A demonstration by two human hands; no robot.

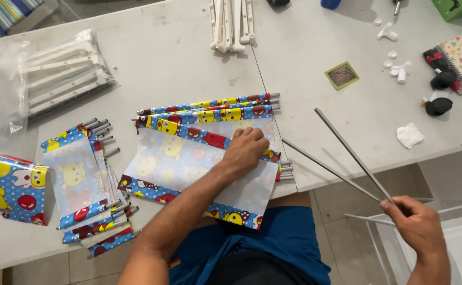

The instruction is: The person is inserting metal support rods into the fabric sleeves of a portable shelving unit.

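My left hand (245, 150) lies flat on a stack of blue cartoon-print fabric panels (189, 158) with metal rods threaded through their hems, pressing the top panel near its right edge. My right hand (413, 221) is off the table's front edge, pinching a few thin metal rods (347, 153) that fan up and to the left over the table. Rod ends (285, 170) stick out of the panel hems just right of my left hand.
A second pile of smaller printed panels with rods (86, 182) lies at the left, beside a folded printed piece (14, 187). A plastic bag of white bars (64, 71) sits at back left, white plastic parts (232, 24) at back centre, small white fittings (397, 68) and black casters (439, 92) at right.
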